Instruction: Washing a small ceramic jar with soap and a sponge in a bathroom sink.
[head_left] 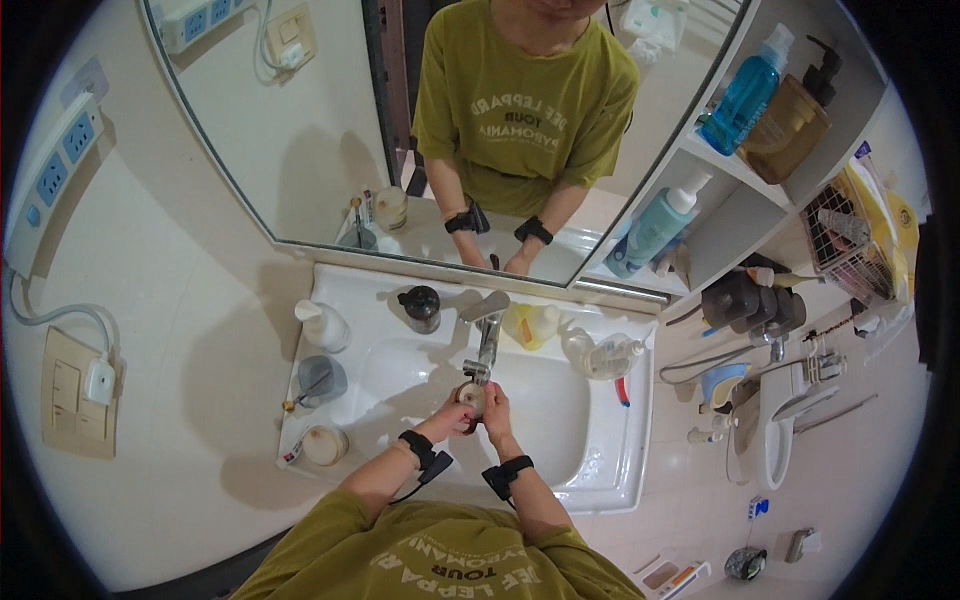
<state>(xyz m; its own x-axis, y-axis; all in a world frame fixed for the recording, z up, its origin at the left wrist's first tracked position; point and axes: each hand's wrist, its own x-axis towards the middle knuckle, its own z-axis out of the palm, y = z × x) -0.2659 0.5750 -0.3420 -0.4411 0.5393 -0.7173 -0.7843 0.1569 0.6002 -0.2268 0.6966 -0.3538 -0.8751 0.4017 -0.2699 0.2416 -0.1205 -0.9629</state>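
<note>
Over the white washbasin (545, 425), my left hand (450, 416) and my right hand (495, 408) are closed around a small round pale object (470, 396) with a dark spot in its middle. Its exact kind is too small to tell. It sits right under the spout of the chrome faucet (487, 345). My left fingers wrap its left and near side, and my right fingers press its right side. Whether water is running cannot be made out.
Along the basin's rim stand a white pump bottle (325, 326), a dark bottle (420, 306), a grey cup (322, 380), a round jar (325, 445), a yellow-labelled bottle (532, 324) and a clear bottle (612, 357). A mirror (320, 150) and shelves with bottles rise behind.
</note>
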